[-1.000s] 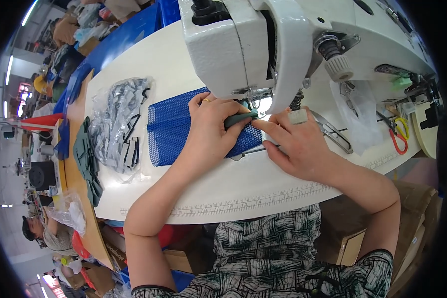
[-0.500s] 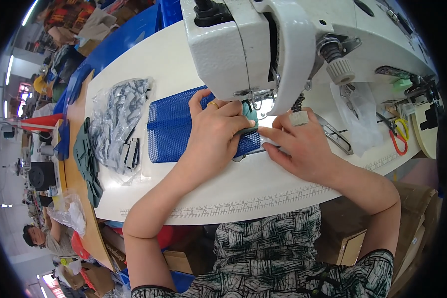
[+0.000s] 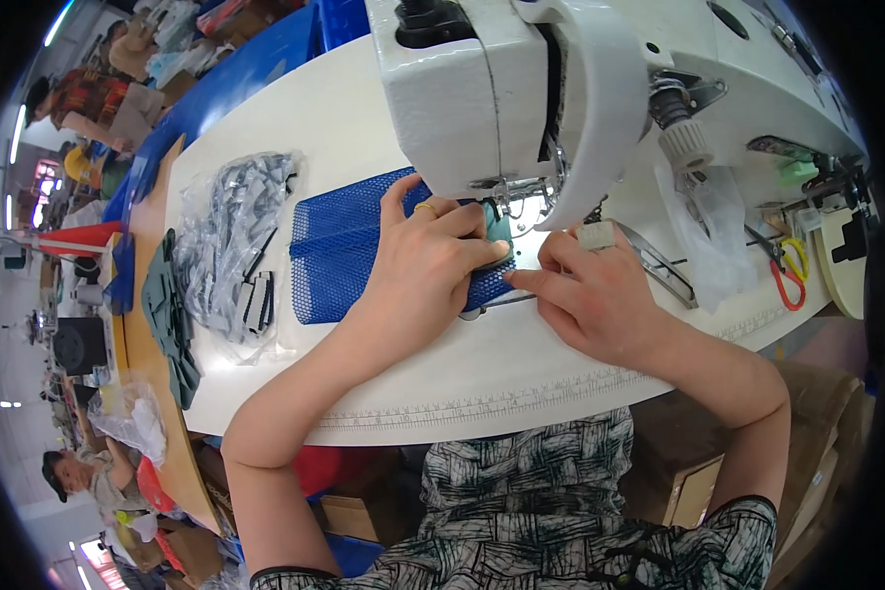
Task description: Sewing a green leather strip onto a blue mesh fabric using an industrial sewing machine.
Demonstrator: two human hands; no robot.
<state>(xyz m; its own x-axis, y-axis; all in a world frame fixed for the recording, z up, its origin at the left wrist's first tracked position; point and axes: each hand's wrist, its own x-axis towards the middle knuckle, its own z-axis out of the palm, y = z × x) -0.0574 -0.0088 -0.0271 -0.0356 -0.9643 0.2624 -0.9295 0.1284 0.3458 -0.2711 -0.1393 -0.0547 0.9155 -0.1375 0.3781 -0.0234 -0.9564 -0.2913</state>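
Under the head of a white sewing machine [image 3: 452, 108] lies a blue mesh fabric piece [image 3: 339, 251], with a small green fabric piece [image 3: 499, 224] on its right end by the needle. My left hand [image 3: 428, 256], a ring on one finger, is closed on the green piece, thumb on top and the other fingers bent over the mesh. My right hand [image 3: 600, 300] is just right of it, its index fingertip at the mesh's right edge and its other fingers curled in. Whatever those curled fingers may hold is hidden. A beige wrap [image 3: 596, 235] covers one right finger.
A clear plastic bag of grey strips [image 3: 231, 236] and dark green fabric pieces [image 3: 170, 320] lie left. On the right are metal tweezers [image 3: 664, 270], a white plastic bag [image 3: 703, 241] and red-and-yellow-handled scissors [image 3: 787, 275]. A printed ruler [image 3: 482, 405] follows the front edge. Other people sit farther left.
My right hand has drawn slightly right and its thumb has tucked in, the index finger staying by the mesh edge. The left hand keeps its hold, its elbow shifted outward.
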